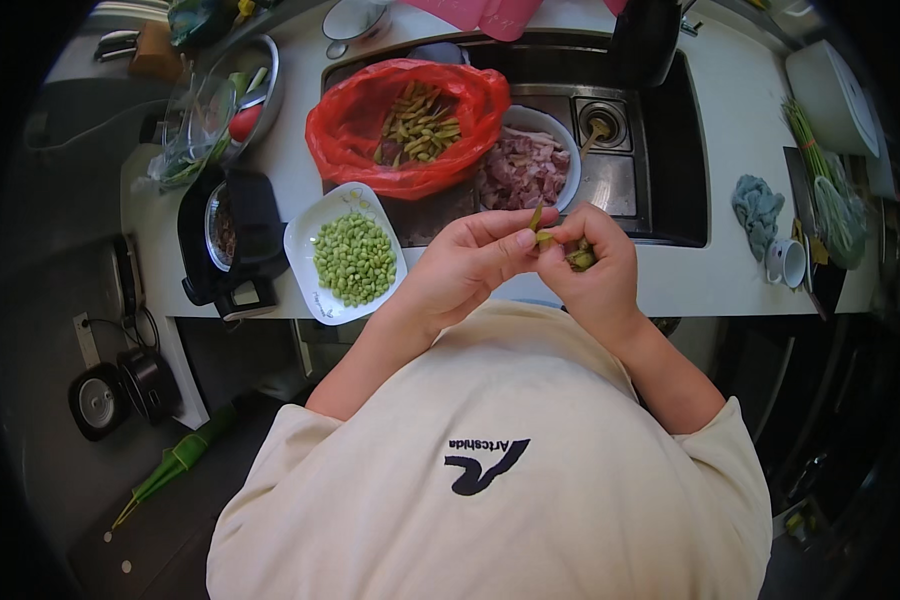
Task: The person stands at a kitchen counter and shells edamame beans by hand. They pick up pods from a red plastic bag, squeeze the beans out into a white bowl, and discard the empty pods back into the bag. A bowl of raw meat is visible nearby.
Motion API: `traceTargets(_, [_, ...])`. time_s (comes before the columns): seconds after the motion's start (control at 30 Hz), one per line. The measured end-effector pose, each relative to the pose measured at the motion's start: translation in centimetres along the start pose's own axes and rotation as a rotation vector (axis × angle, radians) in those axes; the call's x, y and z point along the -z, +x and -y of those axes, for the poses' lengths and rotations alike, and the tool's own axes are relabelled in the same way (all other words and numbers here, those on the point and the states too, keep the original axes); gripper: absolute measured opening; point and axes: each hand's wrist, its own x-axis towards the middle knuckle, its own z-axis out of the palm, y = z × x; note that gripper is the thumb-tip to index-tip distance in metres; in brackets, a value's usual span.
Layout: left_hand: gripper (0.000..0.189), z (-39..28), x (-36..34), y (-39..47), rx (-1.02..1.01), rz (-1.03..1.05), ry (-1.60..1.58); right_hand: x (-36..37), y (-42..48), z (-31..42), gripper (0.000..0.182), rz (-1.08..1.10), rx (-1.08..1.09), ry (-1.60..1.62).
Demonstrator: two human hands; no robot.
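Observation:
Between the fingertips of my left hand point(480, 251) and my right hand point(596, 251) is a green soybean pod point(536, 219), held in front of my body. Several more pods or husks point(581, 256) are tucked into my right palm. To the left, a white square dish point(375, 210) holds a heap of shelled green beans point(355, 259). Beyond my hands, a red plastic bag point(345, 161) gapes around many unshelled pods point(420, 124). Right of the bag, a round bowl point(574, 169) contains cut raw meat point(526, 169), partly hidden by the bag.
A dark sink point(679, 172) with a drain point(601, 124) lies beyond my hands. At left stand a black rice cooker point(259, 225) and a steel basin point(268, 97) of vegetables. A teal cloth point(757, 214), a white cup point(784, 262) and bundled greens point(821, 176) lie at right.

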Motion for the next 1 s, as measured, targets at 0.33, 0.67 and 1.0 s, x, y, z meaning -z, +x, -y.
traceTargets(0.33, [0.032, 0.4, -0.5, 0.1, -0.135, -0.052, 0.328, 0.6, 0.5, 0.1, 0.007, 0.116, -0.757, 0.874])
traceTargets(0.67, [0.03, -0.2, 7.1, -1.5, -0.189, -0.389, 0.139, 2.2, 2.9, -2.7, 0.008, 0.189, -0.442, 1.21])
traceTargets(1.0, [0.028, -0.5, 19.4, -5.6, -0.563, -1.018, 1.004, 3.9, 4.0, -2.9, 0.02, 0.274, -0.392, 1.113])
